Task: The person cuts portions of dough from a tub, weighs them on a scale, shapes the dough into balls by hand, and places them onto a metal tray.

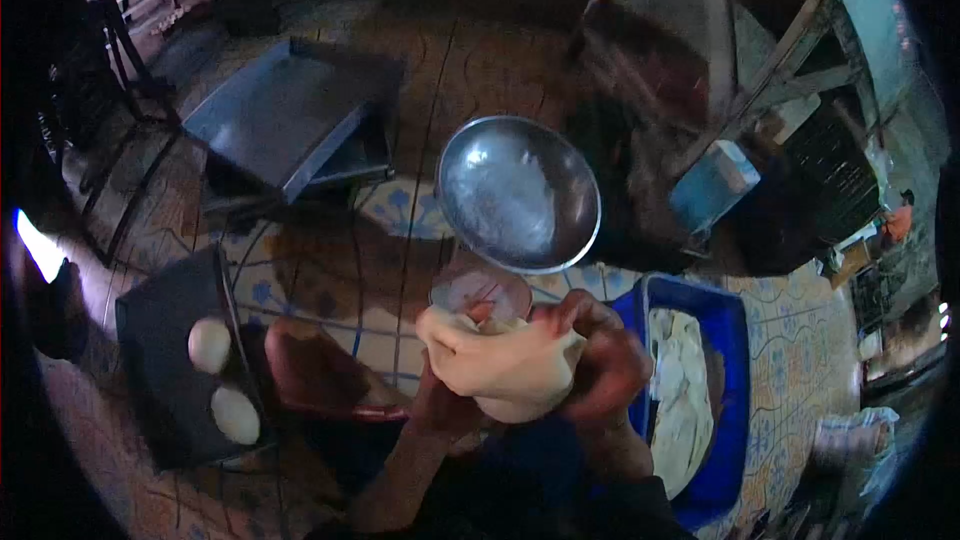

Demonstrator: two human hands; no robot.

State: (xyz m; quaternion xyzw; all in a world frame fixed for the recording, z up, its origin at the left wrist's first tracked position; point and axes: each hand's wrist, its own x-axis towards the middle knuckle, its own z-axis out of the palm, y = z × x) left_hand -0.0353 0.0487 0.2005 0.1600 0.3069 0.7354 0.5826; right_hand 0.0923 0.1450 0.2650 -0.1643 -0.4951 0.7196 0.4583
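A large soft lump of pale dough (505,370) is between my two hands, its top folded over. My left hand (443,405) cups it from beneath and the left side, the palm hidden by the dough. Around the right edge of the lump curl the fingers of my right hand (608,360), slightly blurred. Just beyond the dough is a small round dish (490,290), partly covered. More dough (683,390) lies in a blue tub (745,340) to my right. On the left, a dark baking tray (160,340) holds two round dough balls (209,345).
A wide metal bowl (520,195) stands on the patterned tile floor (400,210) ahead. Stacked metal trays (280,110) lie at the upper left. A reddish, rounded object (315,365) sits beside my left arm. Wooden framing (720,30) and a blue-white box (715,185) are at upper right.
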